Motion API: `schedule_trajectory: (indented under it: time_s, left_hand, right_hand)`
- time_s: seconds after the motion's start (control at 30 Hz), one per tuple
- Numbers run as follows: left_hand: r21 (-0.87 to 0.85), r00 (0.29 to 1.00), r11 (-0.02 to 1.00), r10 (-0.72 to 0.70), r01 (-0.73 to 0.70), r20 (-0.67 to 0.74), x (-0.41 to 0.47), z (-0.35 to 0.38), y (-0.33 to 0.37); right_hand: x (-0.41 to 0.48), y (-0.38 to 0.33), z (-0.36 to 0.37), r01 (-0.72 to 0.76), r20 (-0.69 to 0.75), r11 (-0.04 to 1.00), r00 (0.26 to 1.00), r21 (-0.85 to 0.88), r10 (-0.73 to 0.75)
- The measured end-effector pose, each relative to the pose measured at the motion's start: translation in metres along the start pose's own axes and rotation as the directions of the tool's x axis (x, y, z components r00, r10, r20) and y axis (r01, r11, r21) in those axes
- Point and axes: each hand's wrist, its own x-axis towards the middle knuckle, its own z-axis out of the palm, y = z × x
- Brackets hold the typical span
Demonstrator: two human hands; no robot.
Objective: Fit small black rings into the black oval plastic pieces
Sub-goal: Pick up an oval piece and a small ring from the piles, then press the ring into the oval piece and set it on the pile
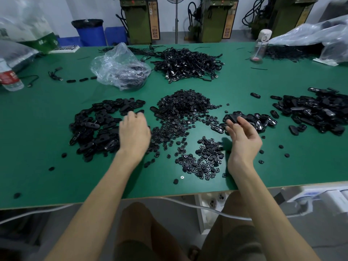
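Note:
A heap of small black rings [185, 110] covers the middle of the green table [47, 176], with a smaller cluster of rings [202, 161] nearer me. A pile of black oval pieces [98, 127] lies at the left. My left hand [134, 132] reaches palm down over that pile's right edge, its fingertips among the ovals; whether they pinch one is hidden. My right hand [243, 136] is raised with curled fingers and holds a black oval piece [235, 116] at its fingertips, above a second batch of ovals [258, 121].
A bigger mound of oval pieces [316, 112] lies far right. A pile of black cables [188, 65] and a clear plastic bag [120, 67] sit behind the rings. Water bottles stand at far left [9, 78] and back right [260, 46]. Loose rings dot the front edge.

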Motion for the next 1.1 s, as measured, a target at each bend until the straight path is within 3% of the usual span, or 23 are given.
schedule_trajectory:
  time_s: [0.1, 0.2, 0.43, 0.53, 0.63, 0.77, 0.9, 1.0, 1.1]
  left_hand:
    - [0.251, 0.996, 0.967, -0.058, 0.039, 0.069, 0.012, -0.008, -0.027]
    - [0.293, 0.993, 0.956, -0.06, 0.029, 0.097, 0.013, -0.006, -0.036]
    - [0.086, 0.996, 0.994, -0.074, 0.07, 0.045, 0.013, 0.003, -0.034]
    - [-0.075, 0.999, 0.997, -0.017, 0.021, 0.05, 0.01, 0.003, -0.03]
    - [-0.253, 0.998, 0.965, 0.057, -0.064, -0.038, -0.002, 0.004, -0.016]
    - [-0.321, 0.989, 0.938, 0.107, -0.134, -0.099, -0.016, 0.008, 0.001]
    - [-0.237, 0.992, 0.967, 0.069, -0.094, -0.109, -0.011, 0.009, -0.002]
    - [-0.126, 1.0, 0.992, 0.004, -0.006, -0.018, -0.003, 0.011, -0.011]
    - [-0.054, 0.998, 0.998, 0.025, -0.022, 0.056, 0.0, 0.016, -0.018]
  right_hand:
    - [-0.001, 0.001, 0.001, 0.003, 0.046, 0.998, 0.999, -0.066, 0.001]
    - [-0.003, 0.003, 0.002, 0.029, 0.118, 0.991, 0.993, -0.129, -0.014]
    - [-0.01, 0.003, 0.005, 0.163, 0.292, 0.92, 0.955, -0.357, -0.056]
    - [-0.013, 0.003, 0.006, 0.275, 0.362, 0.852, 0.926, -0.446, -0.109]
    - [-0.016, 0.004, 0.008, 0.325, 0.391, 0.808, 0.911, -0.491, -0.129]
    - [-0.016, 0.004, 0.008, 0.341, 0.408, 0.793, 0.904, -0.505, -0.129]
    - [-0.015, 0.005, 0.006, 0.341, 0.407, 0.803, 0.903, -0.489, -0.135]
    - [-0.014, 0.006, 0.006, 0.336, 0.409, 0.805, 0.904, -0.488, -0.129]
    - [-0.014, 0.007, 0.006, 0.332, 0.408, 0.81, 0.904, -0.483, -0.127]
